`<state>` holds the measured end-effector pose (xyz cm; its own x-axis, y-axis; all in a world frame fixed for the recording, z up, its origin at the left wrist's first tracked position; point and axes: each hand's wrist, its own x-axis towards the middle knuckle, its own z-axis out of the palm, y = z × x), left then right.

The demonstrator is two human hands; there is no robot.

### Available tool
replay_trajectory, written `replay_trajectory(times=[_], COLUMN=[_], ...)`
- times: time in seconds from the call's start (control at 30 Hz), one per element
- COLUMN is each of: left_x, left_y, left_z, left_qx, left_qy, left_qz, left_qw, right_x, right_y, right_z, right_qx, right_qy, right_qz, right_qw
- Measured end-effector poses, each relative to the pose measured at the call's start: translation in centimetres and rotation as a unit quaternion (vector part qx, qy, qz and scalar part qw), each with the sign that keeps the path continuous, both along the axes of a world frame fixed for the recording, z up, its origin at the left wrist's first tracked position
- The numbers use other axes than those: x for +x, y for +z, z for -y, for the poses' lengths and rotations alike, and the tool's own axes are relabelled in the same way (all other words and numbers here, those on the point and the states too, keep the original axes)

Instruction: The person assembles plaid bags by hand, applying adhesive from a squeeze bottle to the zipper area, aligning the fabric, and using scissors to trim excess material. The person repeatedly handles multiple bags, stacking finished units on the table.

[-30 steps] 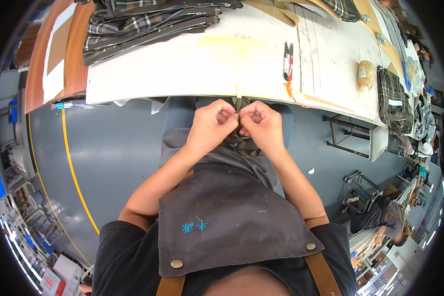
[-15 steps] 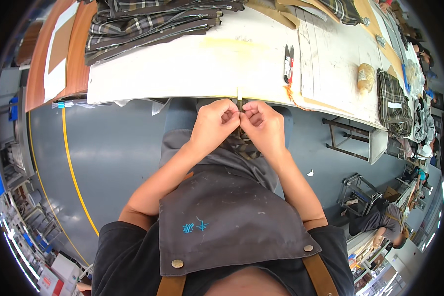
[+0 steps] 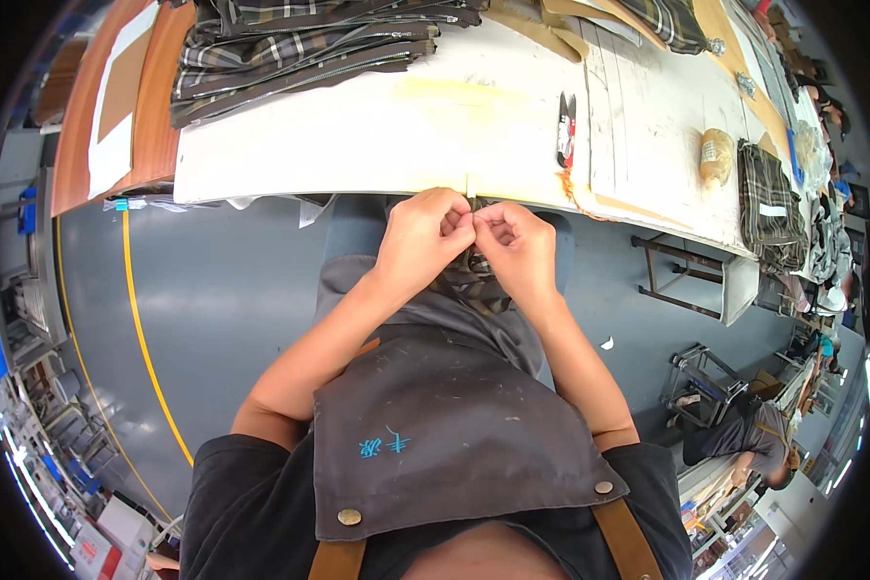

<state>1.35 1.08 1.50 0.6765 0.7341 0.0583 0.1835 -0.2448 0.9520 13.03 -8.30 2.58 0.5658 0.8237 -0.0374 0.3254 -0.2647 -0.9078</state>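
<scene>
In front of my lap, right at the table's near edge, my left hand and my right hand meet with fingertips pinched together. Between them runs a narrow dark edge of plaid fabric, which hangs down over my lap. The fingers hide exactly what part of it they grip. A small pale strip sticks up at the table edge just beyond the fingertips.
Plaid pieces with zippers are stacked at the table's far left. Red-and-black thread snips lie to the right, with orange thread by them. Farther right are a yellowish bottle and folded plaid cloth. Another person works at lower right.
The fingertips have drawn closer together, the right ones now touching the left. Both hands otherwise stay in nearly the same place, and the view has shifted slightly.
</scene>
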Motion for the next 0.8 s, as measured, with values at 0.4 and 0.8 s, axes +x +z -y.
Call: replay_trajectory(times=[0.4, 0.8], left_x=[-0.2, 0.1], left_y=[-0.5, -0.1], left_z=[0.5, -0.1], left_qx=[0.005, -0.09], left_qy=[0.004, 0.016], left_qz=[0.023, -0.006], left_qw=[1.0, 0.996], right_x=[0.7, 0.3], right_y=[0.8, -0.4], right_z=[-0.7, -0.3], right_qx=[0.025, -0.002], right_qy=[0.036, -0.02], right_qz=[0.104, -0.011], right_qw=[0.994, 1.0])
